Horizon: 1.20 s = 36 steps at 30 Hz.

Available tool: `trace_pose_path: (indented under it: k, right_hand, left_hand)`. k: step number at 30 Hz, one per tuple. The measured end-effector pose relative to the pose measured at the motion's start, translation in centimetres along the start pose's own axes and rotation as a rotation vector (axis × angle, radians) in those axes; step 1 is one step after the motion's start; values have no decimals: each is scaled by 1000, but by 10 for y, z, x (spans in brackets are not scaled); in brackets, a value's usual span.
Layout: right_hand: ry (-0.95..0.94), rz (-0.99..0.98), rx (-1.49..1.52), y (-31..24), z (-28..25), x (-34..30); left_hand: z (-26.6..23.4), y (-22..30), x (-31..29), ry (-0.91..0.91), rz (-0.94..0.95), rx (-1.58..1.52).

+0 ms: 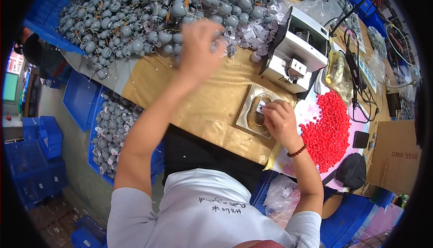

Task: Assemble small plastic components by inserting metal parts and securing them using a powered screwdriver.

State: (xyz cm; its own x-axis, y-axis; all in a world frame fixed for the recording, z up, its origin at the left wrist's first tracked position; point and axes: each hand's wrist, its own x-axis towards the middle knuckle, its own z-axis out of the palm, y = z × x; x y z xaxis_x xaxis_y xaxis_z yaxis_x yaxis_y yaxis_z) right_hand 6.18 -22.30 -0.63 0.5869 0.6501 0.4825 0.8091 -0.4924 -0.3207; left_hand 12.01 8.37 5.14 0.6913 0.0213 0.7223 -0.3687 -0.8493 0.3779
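My left hand (200, 52) reaches to the near edge of a large pile of grey round parts with thin wires (178, 9). Motion smears its fingers, so whether it holds anything cannot be made out. My right hand (280, 121) pinches a small white part (260, 107) over a square metal block (244, 115). An oval brownish ring (255, 119) lies on top of that block, partly behind my fingers. Beside the pile are loose small white plastic pieces (251, 34).
A white bench machine (300, 45) stands behind the block. Heaped red plastic pieces (328, 128) lie right of my right hand. Brown sheeting (198, 106) covers the table. A blue crate of grey parts (92, 146) sits low at left; a cardboard box (393, 153) stands at right.
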Motion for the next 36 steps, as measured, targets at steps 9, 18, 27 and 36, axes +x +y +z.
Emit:
trace_pose_path:
  k: [9, 18, 27, 36]
  right_hand:
    - [-10, 106, -108, -22, 1, -1]
    - [82, 232, 100, -21, -4, 1]
    - [351, 308, 704, -51, -57, 86]
    - [58, 544, 1398, -52, -79, 60]
  left_hand:
    - [-34, -84, 83, -118, -91, 357]
    - [-93, 3, 115, -328, -651, -758]
    - [-32, 116, -1, -613, -412, -1279]
    - [-24, 115, -48, -444, -170, -865]
